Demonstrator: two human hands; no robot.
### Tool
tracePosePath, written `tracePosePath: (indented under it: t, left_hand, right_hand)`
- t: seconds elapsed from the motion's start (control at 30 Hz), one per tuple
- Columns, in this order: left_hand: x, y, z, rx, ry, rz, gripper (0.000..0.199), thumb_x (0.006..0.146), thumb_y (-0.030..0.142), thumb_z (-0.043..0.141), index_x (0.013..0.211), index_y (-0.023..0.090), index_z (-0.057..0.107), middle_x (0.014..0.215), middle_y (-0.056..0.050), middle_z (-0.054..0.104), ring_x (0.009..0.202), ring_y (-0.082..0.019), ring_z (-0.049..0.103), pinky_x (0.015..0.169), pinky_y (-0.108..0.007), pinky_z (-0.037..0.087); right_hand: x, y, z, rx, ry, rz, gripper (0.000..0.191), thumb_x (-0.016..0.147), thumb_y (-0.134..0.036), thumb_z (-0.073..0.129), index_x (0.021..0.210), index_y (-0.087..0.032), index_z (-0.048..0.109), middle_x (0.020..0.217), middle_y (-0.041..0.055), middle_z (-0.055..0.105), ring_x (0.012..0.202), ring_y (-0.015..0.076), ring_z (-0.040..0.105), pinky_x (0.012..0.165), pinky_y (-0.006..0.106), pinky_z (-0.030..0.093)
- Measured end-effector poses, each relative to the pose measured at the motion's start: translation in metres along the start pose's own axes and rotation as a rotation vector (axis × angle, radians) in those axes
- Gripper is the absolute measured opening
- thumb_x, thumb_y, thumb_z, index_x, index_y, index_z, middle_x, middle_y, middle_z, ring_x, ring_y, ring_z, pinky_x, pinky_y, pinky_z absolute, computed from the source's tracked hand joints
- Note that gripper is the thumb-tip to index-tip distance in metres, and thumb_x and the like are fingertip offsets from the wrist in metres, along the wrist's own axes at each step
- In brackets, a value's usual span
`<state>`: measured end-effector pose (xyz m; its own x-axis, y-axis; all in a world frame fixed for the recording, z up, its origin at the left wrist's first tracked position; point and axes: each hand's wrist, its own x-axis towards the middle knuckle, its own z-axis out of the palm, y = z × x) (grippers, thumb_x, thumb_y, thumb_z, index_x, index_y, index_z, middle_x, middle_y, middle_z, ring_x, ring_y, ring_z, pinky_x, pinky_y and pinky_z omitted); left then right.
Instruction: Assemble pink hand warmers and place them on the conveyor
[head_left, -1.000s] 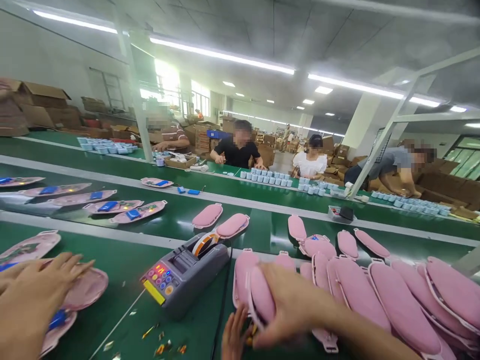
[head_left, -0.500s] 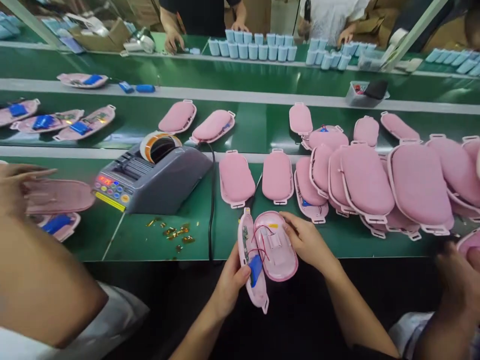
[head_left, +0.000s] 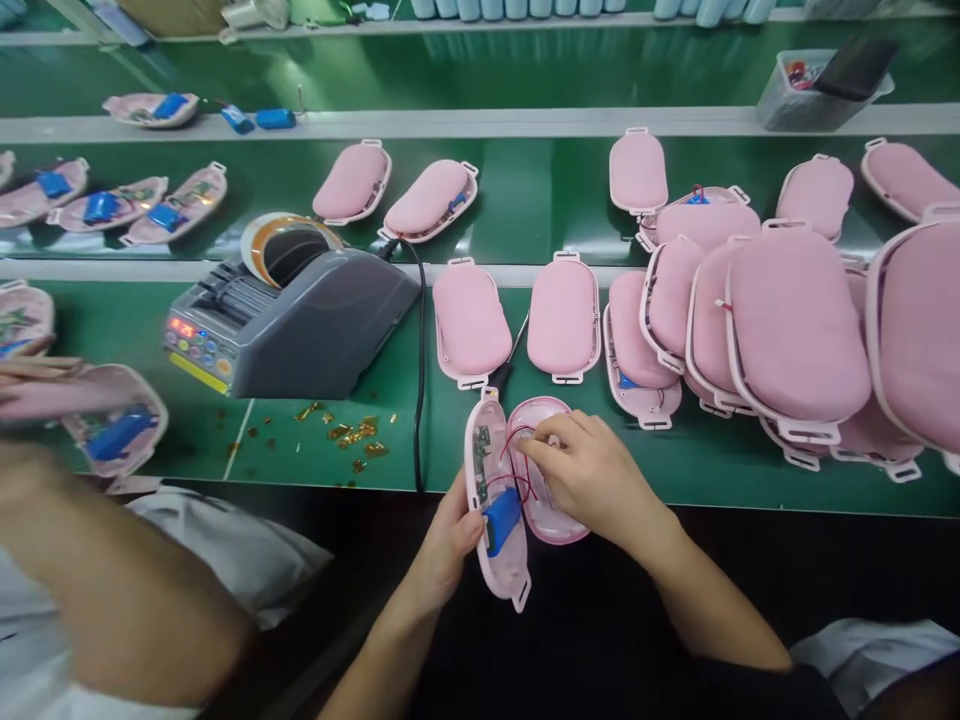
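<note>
My left hand (head_left: 444,545) grips the edge of a pink half shell (head_left: 504,570), thumb beside a blue battery (head_left: 502,520) lying in it. A green circuit board (head_left: 481,462) sits higher in the same shell. Red wires (head_left: 513,478) cross from it to the other pink half, the cover (head_left: 541,408), which lies open alongside with its inside up. Over that cover my right hand (head_left: 600,465) bends with fingertips pinched together at the upper end of the wires. What the fingertips hold is hidden by the fingers.
A grey tape dispenser (head_left: 322,325) stands left, with amber tape scraps (head_left: 356,430) before it and a black cable (head_left: 421,400) beside it. Closed pink cases (head_left: 564,315) lie ahead and pile up right (head_left: 799,325). At far left a co-worker's blurred arm (head_left: 97,570) handles another pink shell.
My right hand has moved from the cover's outer edge to its inside, fingers now pinched near the wires. The view has tilted down. My left hand keeps its hold.
</note>
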<state>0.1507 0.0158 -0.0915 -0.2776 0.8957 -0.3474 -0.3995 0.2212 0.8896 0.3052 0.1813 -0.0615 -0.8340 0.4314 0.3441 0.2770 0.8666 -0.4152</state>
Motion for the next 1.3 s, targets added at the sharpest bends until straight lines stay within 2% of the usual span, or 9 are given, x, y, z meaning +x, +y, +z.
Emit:
tracePosePath:
  t: [0.13,0.23,0.3,0.4,0.6,0.8,0.93,1.07,1.3]
  left_hand:
    - [-0.001,0.002,0.0,0.014,-0.003,0.017,0.086,0.088,0.073,0.069,0.153,0.019,0.055,0.144,-0.013,0.066,0.137,-0.041,0.055,0.122,-0.051,0.042]
    - [-0.001,0.003,-0.002,0.017,-0.03,0.016,0.085,0.09,0.072,0.068,0.155,0.018,0.053,0.146,-0.014,0.064,0.138,-0.041,0.054,0.122,-0.051,0.042]
    - [-0.001,0.002,-0.003,0.016,-0.042,0.022,0.085,0.091,0.072,0.066,0.155,0.018,0.053,0.147,-0.014,0.064,0.138,-0.041,0.055,0.121,-0.05,0.042]
    - [-0.001,0.001,-0.005,0.011,-0.029,0.021,0.086,0.09,0.073,0.067,0.154,0.017,0.054,0.145,-0.014,0.065,0.134,-0.04,0.057,0.119,-0.05,0.045]
    - [-0.001,0.004,-0.004,-0.012,-0.04,0.015,0.089,0.089,0.072,0.069,0.157,0.018,0.051,0.148,-0.015,0.064,0.141,-0.042,0.053,0.124,-0.053,0.04]
    - [0.005,0.016,-0.005,0.038,-0.162,0.018,0.094,0.091,0.071,0.067,0.164,0.018,0.042,0.161,-0.016,0.052,0.15,-0.045,0.044,0.13,-0.056,0.033]
    - [0.007,0.02,-0.007,0.069,-0.182,0.013,0.096,0.091,0.073,0.067,0.164,0.017,0.041,0.162,-0.016,0.051,0.15,-0.046,0.043,0.13,-0.057,0.033]
    - [0.006,0.023,-0.008,0.095,-0.2,0.044,0.089,0.094,0.07,0.065,0.163,0.018,0.044,0.164,-0.015,0.049,0.153,-0.045,0.041,0.133,-0.057,0.026]
    - [0.008,0.03,-0.006,0.106,-0.2,0.019,0.095,0.09,0.075,0.069,0.162,0.016,0.045,0.153,-0.016,0.059,0.141,-0.043,0.053,0.125,-0.053,0.04]
  right_hand:
    - [0.013,0.001,0.012,-0.043,-0.008,-0.079,0.014,0.104,-0.016,0.063,0.109,-0.022,0.074,0.104,0.0062,0.071,0.098,0.0213,0.059,0.077,0.034,0.046]
    - [0.013,0.003,0.016,0.133,0.033,-0.098,0.02,0.103,-0.009,0.057,0.106,-0.02,0.073,0.119,0.009,0.072,0.109,0.0226,0.063,0.091,0.038,0.055]
    - [0.011,0.003,0.016,0.315,0.075,-0.069,0.022,0.103,-0.007,0.052,0.111,-0.018,0.07,0.122,0.0098,0.074,0.111,0.021,0.067,0.095,0.037,0.058]
    - [0.009,0.001,0.016,0.433,0.154,-0.046,0.015,0.107,-0.015,0.055,0.111,-0.017,0.069,0.103,0.0061,0.077,0.095,0.0177,0.072,0.087,0.032,0.061]
    - [0.013,-0.001,0.023,0.29,0.312,-0.099,0.014,0.107,-0.018,0.061,0.11,-0.018,0.074,0.085,0.0028,0.073,0.078,0.0158,0.066,0.073,0.03,0.059]
    - [0.018,-0.003,0.023,0.351,0.287,-0.127,0.012,0.105,-0.016,0.063,0.108,-0.019,0.074,0.087,0.0037,0.074,0.082,0.0172,0.066,0.078,0.033,0.059]
    - [0.018,-0.003,0.023,0.346,0.254,-0.098,0.014,0.107,-0.019,0.061,0.105,-0.018,0.075,0.091,0.005,0.076,0.085,0.0178,0.069,0.08,0.034,0.061]
    - [0.017,-0.003,0.023,0.374,0.243,-0.107,0.013,0.106,-0.018,0.061,0.102,-0.016,0.074,0.092,0.0066,0.077,0.085,0.0182,0.071,0.08,0.034,0.063]
    - [0.018,0.0,0.022,0.446,0.228,-0.113,0.013,0.103,-0.014,0.063,0.107,-0.017,0.075,0.091,0.0061,0.076,0.087,0.019,0.072,0.082,0.035,0.062]
